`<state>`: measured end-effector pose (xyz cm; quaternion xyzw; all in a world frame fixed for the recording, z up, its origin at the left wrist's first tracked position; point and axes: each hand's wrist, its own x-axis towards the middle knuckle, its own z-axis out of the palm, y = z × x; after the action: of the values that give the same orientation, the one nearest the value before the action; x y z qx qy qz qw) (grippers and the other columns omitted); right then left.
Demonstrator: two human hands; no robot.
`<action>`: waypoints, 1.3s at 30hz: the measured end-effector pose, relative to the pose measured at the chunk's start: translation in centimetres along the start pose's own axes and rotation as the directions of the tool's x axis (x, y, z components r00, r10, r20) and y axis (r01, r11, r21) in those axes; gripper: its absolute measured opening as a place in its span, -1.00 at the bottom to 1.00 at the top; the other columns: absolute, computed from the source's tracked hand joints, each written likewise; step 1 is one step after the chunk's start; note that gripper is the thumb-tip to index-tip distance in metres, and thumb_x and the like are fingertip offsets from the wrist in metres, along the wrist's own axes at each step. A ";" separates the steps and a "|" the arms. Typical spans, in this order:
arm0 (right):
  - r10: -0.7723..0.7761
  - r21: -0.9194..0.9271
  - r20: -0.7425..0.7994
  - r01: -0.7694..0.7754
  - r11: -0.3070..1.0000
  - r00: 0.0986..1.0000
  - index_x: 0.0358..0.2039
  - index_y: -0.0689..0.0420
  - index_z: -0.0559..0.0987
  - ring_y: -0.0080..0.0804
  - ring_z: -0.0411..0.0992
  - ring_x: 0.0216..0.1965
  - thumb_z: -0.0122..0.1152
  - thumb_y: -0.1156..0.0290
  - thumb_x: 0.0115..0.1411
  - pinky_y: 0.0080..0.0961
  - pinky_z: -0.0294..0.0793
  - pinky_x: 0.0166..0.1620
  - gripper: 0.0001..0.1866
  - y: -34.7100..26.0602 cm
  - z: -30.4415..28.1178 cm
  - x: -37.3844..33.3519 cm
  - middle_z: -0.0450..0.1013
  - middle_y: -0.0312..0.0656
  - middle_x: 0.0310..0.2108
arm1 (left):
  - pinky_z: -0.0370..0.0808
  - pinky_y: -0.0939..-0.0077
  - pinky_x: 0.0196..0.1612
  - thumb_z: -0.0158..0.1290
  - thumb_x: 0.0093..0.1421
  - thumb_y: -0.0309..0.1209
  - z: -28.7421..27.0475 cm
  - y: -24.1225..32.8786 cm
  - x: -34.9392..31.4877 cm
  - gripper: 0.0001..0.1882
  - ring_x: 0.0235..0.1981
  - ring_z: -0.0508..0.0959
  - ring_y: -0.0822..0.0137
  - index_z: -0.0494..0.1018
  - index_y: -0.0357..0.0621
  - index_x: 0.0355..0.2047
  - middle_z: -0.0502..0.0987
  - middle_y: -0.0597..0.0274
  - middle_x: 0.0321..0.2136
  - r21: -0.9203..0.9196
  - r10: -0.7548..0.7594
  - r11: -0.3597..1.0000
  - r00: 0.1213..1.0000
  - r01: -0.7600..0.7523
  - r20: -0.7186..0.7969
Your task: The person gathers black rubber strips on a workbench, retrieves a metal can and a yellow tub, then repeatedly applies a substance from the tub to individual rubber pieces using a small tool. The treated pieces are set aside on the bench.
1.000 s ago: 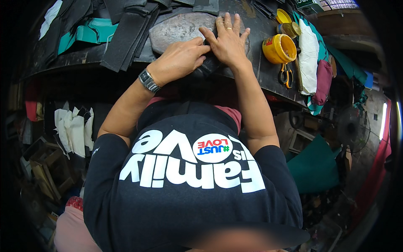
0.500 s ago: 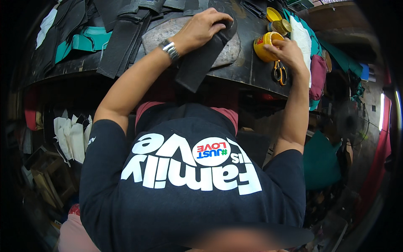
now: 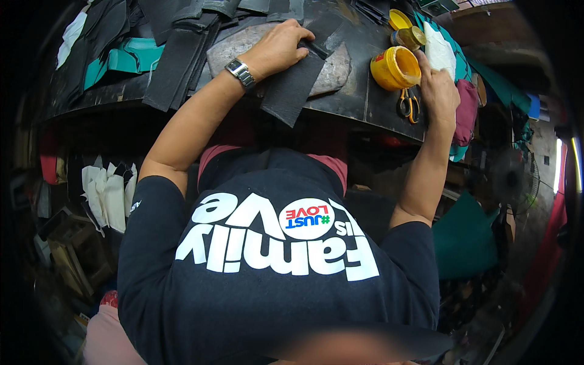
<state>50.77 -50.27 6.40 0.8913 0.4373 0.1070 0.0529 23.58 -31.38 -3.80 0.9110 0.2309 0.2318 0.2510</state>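
Note:
My left hand, with a metal-band wristwatch, pinches a black strip of flat material. The strip lies over a grey stone slab and its lower end overhangs the table edge; its far part is bent under my fingers. At the right, my right hand is beside the mouth of an open yellow tub, which leans towards it. Its fingers are partly curled, and what they hold, if anything, is hidden. Orange-and-black scissors lie just below the tub.
Stacked black strips and green pieces cover the table's left side. Behind the tub are a small jar and a yellow lid. White cloth and a maroon bundle sit at the right edge.
My right hand has come out of the yellow tub's mouth and moved right. My left hand has shifted slightly left and down, and the strip's far part now spreads out beyond it.

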 end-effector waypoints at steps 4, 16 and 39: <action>0.059 0.063 0.369 -0.088 0.994 0.927 -0.32 0.13 0.73 0.03 0.58 -0.26 -0.21 -0.44 0.28 -0.13 0.48 -0.06 -0.15 -1.1 -0.8 -3.0 0.58 0.12 -0.39 | 0.47 0.25 0.12 0.19 0.22 -0.36 0.4 -0.3 0.4 -0.62 0.03 0.53 0.07 0.55 -0.06 0.07 0.51 0.08 -0.03 0.039 0.012 0.999 1.000 -0.013 0.029; -0.349 0.405 -0.267 0.434 0.805 0.898 0.30 -0.20 0.43 0.11 -0.07 0.45 -0.09 -0.22 0.36 0.29 -0.09 0.35 -0.38 -13.5 8.5 -3.8 0.12 0.06 0.39 | 0.46 0.26 0.15 0.23 0.17 -0.31 0.4 -1.0 1.4 -0.54 0.08 0.52 0.08 0.55 -0.07 0.10 0.51 0.03 0.04 0.042 0.006 0.999 1.000 -0.007 0.019; -0.674 0.438 -0.197 0.679 0.589 0.712 0.32 -0.47 0.37 0.12 -0.31 0.51 -0.06 -0.34 0.27 0.43 -0.36 0.36 -0.36 -13.8 6.3 -12.9 -0.14 -0.07 0.51 | 0.47 0.17 0.07 0.12 0.23 -0.22 -0.9 -0.3 0.9 -0.58 0.01 0.53 0.00 0.55 -0.06 0.07 0.50 0.03 0.00 -0.003 -0.036 0.999 0.996 0.036 0.077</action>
<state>34.01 -52.00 -4.15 0.6409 0.7550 -0.0288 -0.1354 23.73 -30.32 -3.03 0.9144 0.2370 0.1925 0.2659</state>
